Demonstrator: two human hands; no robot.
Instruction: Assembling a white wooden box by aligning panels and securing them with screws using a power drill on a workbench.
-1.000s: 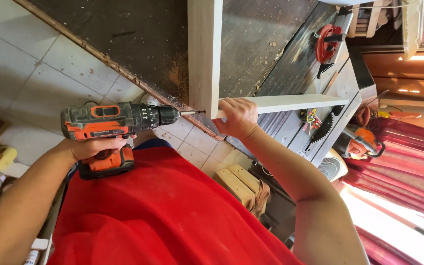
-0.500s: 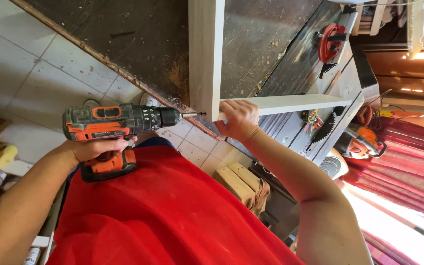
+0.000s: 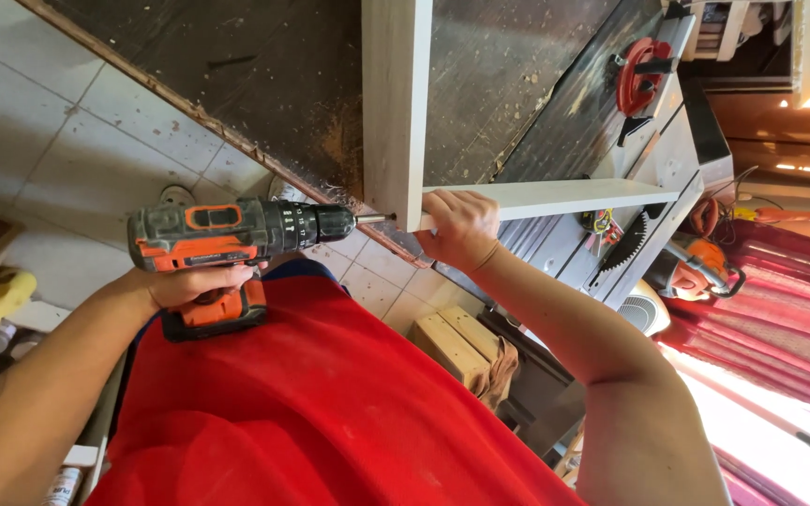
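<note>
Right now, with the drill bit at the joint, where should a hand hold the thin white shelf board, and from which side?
Hold the shelf board at its end by the joint, where the right hand is. Come from the open long edge facing the person; the upright white panel blocks the other side. Keep fingers off the drill line.

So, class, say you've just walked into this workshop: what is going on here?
A person in a red top holds an orange and black cordless drill in the left hand, its bit pressed against the edge of a pale upright board. The right hand steadies a second pale board that meets the first at a right angle. Both rest on a dark, sawdust-strewn workbench. A table saw stands beyond.
</note>
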